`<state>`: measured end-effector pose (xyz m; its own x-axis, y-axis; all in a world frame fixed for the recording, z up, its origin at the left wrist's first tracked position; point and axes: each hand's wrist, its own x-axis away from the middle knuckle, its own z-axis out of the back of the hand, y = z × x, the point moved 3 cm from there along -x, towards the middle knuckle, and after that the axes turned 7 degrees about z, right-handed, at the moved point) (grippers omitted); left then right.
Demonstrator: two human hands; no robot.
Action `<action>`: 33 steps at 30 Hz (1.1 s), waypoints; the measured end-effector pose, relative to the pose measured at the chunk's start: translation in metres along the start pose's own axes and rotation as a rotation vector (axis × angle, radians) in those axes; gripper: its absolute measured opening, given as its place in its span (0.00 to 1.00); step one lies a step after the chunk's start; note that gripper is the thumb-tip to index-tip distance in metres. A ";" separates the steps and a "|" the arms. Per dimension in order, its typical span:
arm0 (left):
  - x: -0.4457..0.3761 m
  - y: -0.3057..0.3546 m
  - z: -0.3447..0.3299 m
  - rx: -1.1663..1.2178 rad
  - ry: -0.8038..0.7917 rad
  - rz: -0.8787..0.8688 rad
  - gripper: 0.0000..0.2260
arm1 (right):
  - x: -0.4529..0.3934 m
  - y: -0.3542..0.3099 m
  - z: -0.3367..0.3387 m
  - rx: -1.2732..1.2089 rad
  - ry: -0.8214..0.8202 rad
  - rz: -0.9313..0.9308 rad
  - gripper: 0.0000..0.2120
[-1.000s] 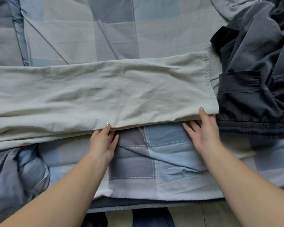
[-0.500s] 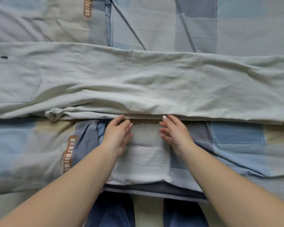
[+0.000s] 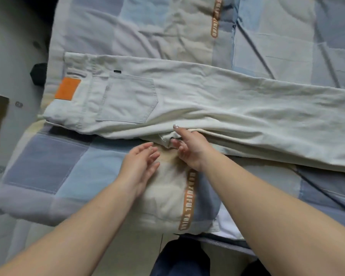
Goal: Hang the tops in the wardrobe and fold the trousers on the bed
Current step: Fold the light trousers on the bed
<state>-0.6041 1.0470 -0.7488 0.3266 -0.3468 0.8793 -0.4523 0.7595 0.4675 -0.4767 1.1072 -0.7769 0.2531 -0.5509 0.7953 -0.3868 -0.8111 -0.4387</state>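
Pale beige trousers (image 3: 217, 100) lie flat across the bed, folded lengthwise, waistband and orange patch at the left, legs running off to the right. My right hand (image 3: 187, 148) is at the crotch fold on the near edge, fingers curled round a bunched bit of the fabric. My left hand (image 3: 141, 164) hovers just left of it over the quilt, fingers straight and relaxed, holding nothing.
A blue, grey and cream patchwork quilt (image 3: 48, 162) covers the bed. The bed's left edge drops to a grey floor (image 3: 12, 56) with a dark object (image 3: 39, 73) beside it. My dark-trousered legs (image 3: 179, 259) stand at the near edge.
My view and both hands have shifted left along the trousers from the hem to the crotch. The dark garment at the right has left the view. My right hand now grips the bunched fabric.
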 end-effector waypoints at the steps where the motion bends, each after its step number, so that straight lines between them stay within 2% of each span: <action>1: -0.007 0.008 0.012 0.033 0.029 -0.005 0.06 | 0.000 0.007 -0.014 0.017 -0.026 -0.013 0.07; 3: -0.021 0.023 0.029 0.103 0.065 -0.007 0.03 | 0.005 0.017 -0.030 0.055 -0.020 0.020 0.05; 6: -0.041 0.050 0.048 0.224 0.072 0.003 0.12 | 0.025 0.029 -0.031 0.193 0.062 0.206 0.05; 9: -0.057 0.083 0.065 0.364 0.119 -0.012 0.15 | 0.052 0.057 -0.014 0.307 0.112 0.114 0.09; 11: -0.061 0.100 0.079 0.389 0.238 -0.049 0.17 | 0.061 0.067 -0.005 0.301 0.138 0.024 0.12; 13: -0.064 0.111 0.093 0.389 0.369 -0.143 0.17 | 0.064 0.069 -0.003 0.254 0.146 0.065 0.12; 15: -0.068 0.115 0.104 0.384 0.409 -0.212 0.17 | 0.064 0.074 -0.007 0.198 0.152 0.077 0.09; 19: -0.082 0.108 0.112 0.400 0.307 -0.104 0.14 | 0.068 0.089 -0.006 0.045 0.170 -0.109 0.06; 22: -0.094 0.103 0.117 0.420 0.239 -0.046 0.09 | 0.071 0.086 -0.002 -0.008 0.152 -0.159 0.07; 25: -0.101 0.101 0.121 0.436 0.192 -0.027 0.04 | 0.073 0.073 0.003 0.360 0.070 -0.225 0.13; 28: -0.106 0.102 0.131 0.433 0.179 -0.030 0.09 | 0.073 0.049 0.000 0.721 -0.194 -0.358 0.16; 30: -0.108 0.105 0.135 0.424 0.151 -0.036 0.12 | 0.063 0.026 -0.012 0.763 -0.275 -0.316 0.15; 33: -0.112 0.111 0.136 0.435 0.101 -0.051 0.13 | 0.027 -0.014 -0.039 0.788 -0.160 -0.060 0.09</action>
<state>-0.8031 1.0952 -0.7828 0.4275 -0.3056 0.8508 -0.7333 0.4332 0.5240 -0.4988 1.1111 -0.7333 0.4007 -0.4749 0.7835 0.3555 -0.7076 -0.6107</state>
